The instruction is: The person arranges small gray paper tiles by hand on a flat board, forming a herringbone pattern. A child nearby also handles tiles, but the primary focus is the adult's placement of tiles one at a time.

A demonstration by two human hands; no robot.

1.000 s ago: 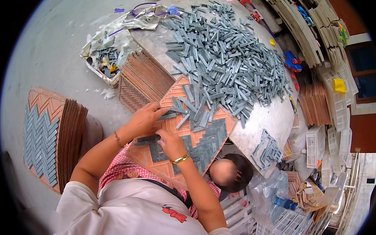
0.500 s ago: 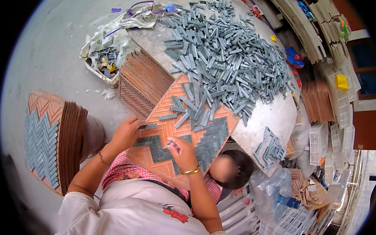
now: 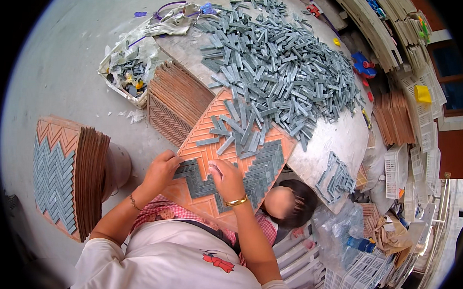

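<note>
An orange herringbone-ribbed mould board (image 3: 192, 193) lies tilted in front of me, partly filled with dark grey stone strips (image 3: 266, 164) in a zigzag. At the board's left edge, my left hand (image 3: 161, 170) has its fingers closed together on the end of a grey stone strip (image 3: 188, 164) in the pattern. My right hand (image 3: 228, 179) hovers over the middle of the board, fingers curled in. Whatever its fingertips hold, if anything, is hidden. Several loose grey strips (image 3: 224, 145) lie across the far part of the board.
A large heap of grey strips (image 3: 286, 69) covers the table beyond. Stacked brown boards (image 3: 179, 98) stand left of it; another stack (image 3: 90, 174), its front board filled, stands far left. A scrap-filled white crate (image 3: 135, 96) sits behind. A person's head (image 3: 291, 204) is close by my right arm.
My left hand has shifted slightly right, and the strip by it now lies against the pattern. My right hand has risen a little away from me, fingers more curled.
</note>
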